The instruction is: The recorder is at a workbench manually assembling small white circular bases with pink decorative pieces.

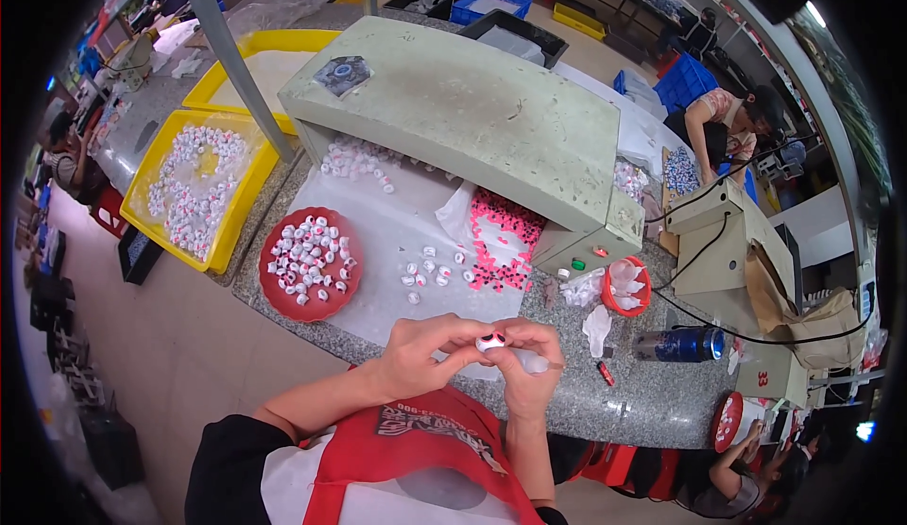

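Note:
My left hand (430,353) and my right hand (529,374) meet just past the table's front edge. Between their fingertips they pinch a small white rounded piece (490,342) with dark and red markings, perhaps a toy head. Something whitish and translucent (534,362) shows at my right fingers; its kind is unclear. Beyond my hands, several similar white pieces (430,266) lie loose on white paper (378,300). A red plate (268,284) heaped with more of them sits to the left. Many small pink pieces (501,232) spread over the paper to the right.
A pale green metal hood (453,90) spans the table, with white pieces under it. Yellow trays (219,258) stand at left. On the right are a red basket (645,291) of tissue, a blue bottle (685,344) and black cables (756,339). Other people work nearby.

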A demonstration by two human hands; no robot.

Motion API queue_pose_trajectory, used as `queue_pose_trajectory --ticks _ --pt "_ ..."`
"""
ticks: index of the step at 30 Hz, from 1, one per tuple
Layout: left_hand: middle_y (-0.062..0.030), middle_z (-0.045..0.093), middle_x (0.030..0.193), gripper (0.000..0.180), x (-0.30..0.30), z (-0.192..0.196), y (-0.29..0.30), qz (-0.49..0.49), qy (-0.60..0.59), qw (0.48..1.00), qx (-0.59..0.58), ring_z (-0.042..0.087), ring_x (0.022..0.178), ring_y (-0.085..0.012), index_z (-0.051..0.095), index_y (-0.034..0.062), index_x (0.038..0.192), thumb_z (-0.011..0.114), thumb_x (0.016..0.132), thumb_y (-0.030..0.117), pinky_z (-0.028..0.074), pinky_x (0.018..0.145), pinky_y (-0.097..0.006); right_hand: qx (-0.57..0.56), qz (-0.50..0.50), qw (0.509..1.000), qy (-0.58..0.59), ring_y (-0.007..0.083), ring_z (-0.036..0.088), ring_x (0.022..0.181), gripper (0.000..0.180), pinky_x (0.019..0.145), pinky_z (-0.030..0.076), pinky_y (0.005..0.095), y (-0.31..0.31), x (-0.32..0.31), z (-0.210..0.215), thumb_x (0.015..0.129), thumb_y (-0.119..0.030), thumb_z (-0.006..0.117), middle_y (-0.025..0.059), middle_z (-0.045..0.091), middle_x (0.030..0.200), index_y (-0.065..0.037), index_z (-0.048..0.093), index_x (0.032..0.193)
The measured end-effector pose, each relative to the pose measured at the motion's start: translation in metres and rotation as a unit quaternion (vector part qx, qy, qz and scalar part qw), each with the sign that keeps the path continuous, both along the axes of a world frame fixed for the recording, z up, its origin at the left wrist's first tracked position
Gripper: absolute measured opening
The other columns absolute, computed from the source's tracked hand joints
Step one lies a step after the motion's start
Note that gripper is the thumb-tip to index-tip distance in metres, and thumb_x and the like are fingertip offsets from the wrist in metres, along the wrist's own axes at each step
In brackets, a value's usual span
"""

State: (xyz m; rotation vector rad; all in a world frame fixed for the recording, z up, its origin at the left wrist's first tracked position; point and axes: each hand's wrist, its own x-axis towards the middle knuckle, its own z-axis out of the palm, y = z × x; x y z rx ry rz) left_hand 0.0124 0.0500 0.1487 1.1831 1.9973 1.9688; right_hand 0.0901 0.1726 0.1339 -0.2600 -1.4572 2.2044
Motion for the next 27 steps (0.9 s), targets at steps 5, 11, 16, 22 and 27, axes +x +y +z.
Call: queue_pose_trajectory --ticks 5,11,16,22,27 --pt "-0.0114 0.063 0.077 0.031 -0.009 -0.013 -0.009 -0.027 0.137 0.990 -0.007 0.063 0.068 -0.0158 0.056 -0.0023 0.098 0.065 0.069 -0.004 0.052 0.057 -0.025 0.130 0.027 0.990 0.039 0.0192 0.060 0.078 0.017 0.068 0.049 0.0272 0.005 -0.003 0.000 0.065 0.008 0.067 0.0151 0.059 0.088 0.001 0.060 0.080" --pt "-0.0141 0.059 0.096 0.026 -0.019 -0.001 -0.014 -0.194 -0.342 0.918 0.050 0.059 0.087 -0.0182 0.054 -0.0040 0.101 0.059 0.075 -0.005 0.050 0.074 -0.027 0.254 -0.081 0.961 0.077 0.0201 0.061 0.075 0.019 0.064 0.050 0.0267 -0.003 -0.004 0.001 0.064 0.008 0.068 0.0173 0.060 0.089 0.002 0.062 0.081" --pt "-0.0156 0.058 0.098 0.024 -0.013 0.002 -0.013 -0.140 -0.405 0.899 0.084 0.058 0.091 -0.0197 0.053 -0.0055 0.102 0.054 0.078 -0.007 0.049 0.079 -0.028 0.179 -0.087 0.980 0.025 0.0196 0.060 0.073 0.030 0.060 0.051 0.0268 -0.015 0.000 0.000 0.068 0.011 0.060 0.0209 0.056 0.100 0.002 0.058 0.096" --pt "-0.0172 0.055 0.104 0.030 -0.004 0.001 -0.012 -0.142 -0.329 0.925 0.124 0.058 0.092 -0.0220 0.053 -0.0075 0.106 0.053 0.076 -0.012 0.051 0.078 -0.030 0.074 -0.021 0.996 -0.034 0.0173 0.061 0.072 0.036 0.063 0.051 0.0249 -0.016 0.006 -0.005 0.073 0.013 0.054 0.0209 0.053 0.106 0.005 0.053 0.108" --pt "-0.0169 0.053 0.106 0.030 -0.001 -0.002 -0.011 -0.113 -0.300 0.940 0.114 0.058 0.089 -0.0224 0.056 -0.0067 0.103 0.053 0.074 -0.014 0.052 0.073 -0.028 0.004 0.002 1.000 -0.014 0.0169 0.060 0.070 0.030 0.062 0.051 0.0242 -0.017 0.006 -0.001 0.075 0.011 0.054 0.0204 0.053 0.105 0.005 0.053 0.104"
